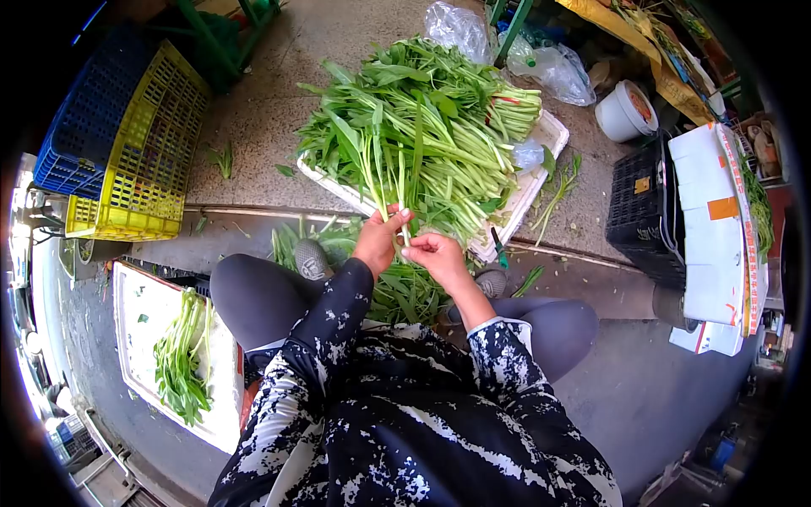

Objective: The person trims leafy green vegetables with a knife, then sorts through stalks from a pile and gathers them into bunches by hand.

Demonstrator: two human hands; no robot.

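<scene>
The left hand [380, 241] is gripping leafy stalks [378, 186] near their lower ends, their leaves [346, 133] pointing away over the heaped greens [460, 156]; just beside this grip, the right hand [439, 256] is pinching one stalk's end.

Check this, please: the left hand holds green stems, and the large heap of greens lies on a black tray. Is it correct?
Not entirely: the tray is white, as the head view shows. The left hand does hold green stems, and the heap lies there.
</scene>
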